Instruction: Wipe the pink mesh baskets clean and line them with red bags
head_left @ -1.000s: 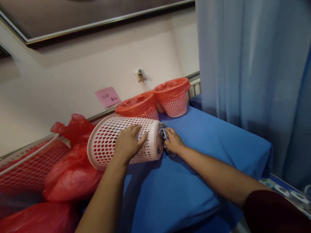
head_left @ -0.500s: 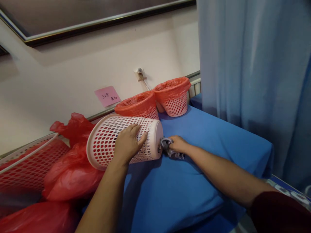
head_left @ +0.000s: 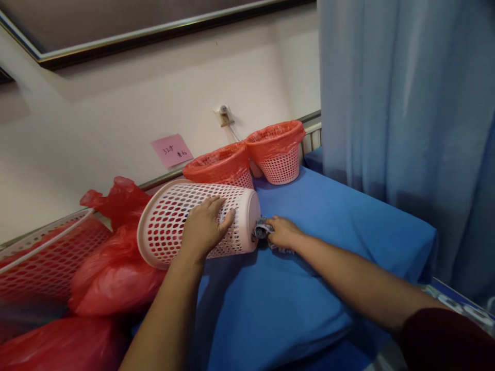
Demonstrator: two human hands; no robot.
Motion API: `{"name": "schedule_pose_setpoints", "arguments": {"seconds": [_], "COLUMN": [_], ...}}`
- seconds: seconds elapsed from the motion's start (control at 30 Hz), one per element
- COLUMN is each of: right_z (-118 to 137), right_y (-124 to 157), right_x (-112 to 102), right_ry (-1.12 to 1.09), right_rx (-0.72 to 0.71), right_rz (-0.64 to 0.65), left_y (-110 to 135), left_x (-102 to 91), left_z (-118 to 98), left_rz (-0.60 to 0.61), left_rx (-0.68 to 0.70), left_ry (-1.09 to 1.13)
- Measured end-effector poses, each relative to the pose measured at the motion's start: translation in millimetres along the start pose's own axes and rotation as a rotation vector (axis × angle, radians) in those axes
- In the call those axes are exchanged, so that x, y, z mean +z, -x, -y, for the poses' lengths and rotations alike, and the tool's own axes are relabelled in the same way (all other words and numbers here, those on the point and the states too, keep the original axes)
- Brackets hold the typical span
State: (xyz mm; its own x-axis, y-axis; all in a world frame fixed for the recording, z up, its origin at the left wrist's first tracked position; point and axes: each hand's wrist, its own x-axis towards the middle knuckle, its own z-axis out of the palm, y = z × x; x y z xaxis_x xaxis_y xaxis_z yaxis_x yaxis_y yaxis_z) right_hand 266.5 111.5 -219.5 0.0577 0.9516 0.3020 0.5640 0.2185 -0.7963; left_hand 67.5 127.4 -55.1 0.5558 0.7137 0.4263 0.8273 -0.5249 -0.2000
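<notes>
A white plastic basket [head_left: 240,216] with a lattice of holes lies on its side, its wide rim to the left and its base to the right. My left hand [head_left: 204,226] rests flat on its side, thumb and fingers spread. At the base, my right hand [head_left: 284,232] is closed around a crumpled grey cloth [head_left: 263,228], which touches the basket's bottom. The inner side of my right palm is hidden. Beneath everything spreads a blue sheet [head_left: 263,309].
Two white baskets with red liners, one nearer [head_left: 216,162] and one farther [head_left: 276,154], stand by the wall. Red plastic bags [head_left: 116,273] and another basket [head_left: 42,263] crowd the left. A blue curtain [head_left: 386,103] hangs at right; a pink note [head_left: 172,149] is on the wall.
My right hand has shifted slightly, and the cloth is bunched differently against the basket's base. My left hand and the basket stay almost where they were.
</notes>
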Motion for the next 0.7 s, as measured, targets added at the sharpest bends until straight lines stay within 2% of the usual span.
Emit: {"name": "schedule_pose_setpoints", "arguments": {"seconds": [0.1,0.17,0.23,0.3,0.33,0.4,0.5,0.6,0.7], "right_z": [1.0,5.4,9.0,9.2,7.9,4.1,0.7,4.5,10.6], "right_y": [-9.6,-10.8,-6.9,-0.8,1.7,3.2,-5.4,-19.6,-25.6], "right_x": [-1.1,-2.4,-3.1,-3.2,-3.0,-2.2,-0.5,0.6,-0.2], "right_ry": [-0.020,-0.046,-0.094,-0.127,-0.129,-0.106,-0.103,-0.148,-0.203], "right_rx": [0.043,0.009,-0.119,-0.225,-0.226,-0.131,0.000,0.009,-0.053], "right_rz": [-0.135,-0.197,-0.184,-0.111,-0.075,-0.039,-0.096,-0.199,-0.236], "left_y": [0.2,-0.4,-1.3,-1.9,-2.0,-1.6,-0.3,0.3,-0.5], "left_x": [-0.6,-0.3,0.4,1.1,1.3,1.2,0.1,-0.4,0.3], "left_z": [-0.6,-0.5,-0.1,0.4,0.6,0.6,-0.1,-0.8,-0.8], "left_rz": [0.000,0.002,0.003,0.006,0.006,0.005,0.000,0.001,0.007], "left_rx": [-0.003,0.000,0.003,0.002,-0.001,-0.007,-0.013,-0.014,-0.009], "left_ry": [0.008,0.010,0.010,0.011,0.013,0.019,0.024,0.019,0.004]}}
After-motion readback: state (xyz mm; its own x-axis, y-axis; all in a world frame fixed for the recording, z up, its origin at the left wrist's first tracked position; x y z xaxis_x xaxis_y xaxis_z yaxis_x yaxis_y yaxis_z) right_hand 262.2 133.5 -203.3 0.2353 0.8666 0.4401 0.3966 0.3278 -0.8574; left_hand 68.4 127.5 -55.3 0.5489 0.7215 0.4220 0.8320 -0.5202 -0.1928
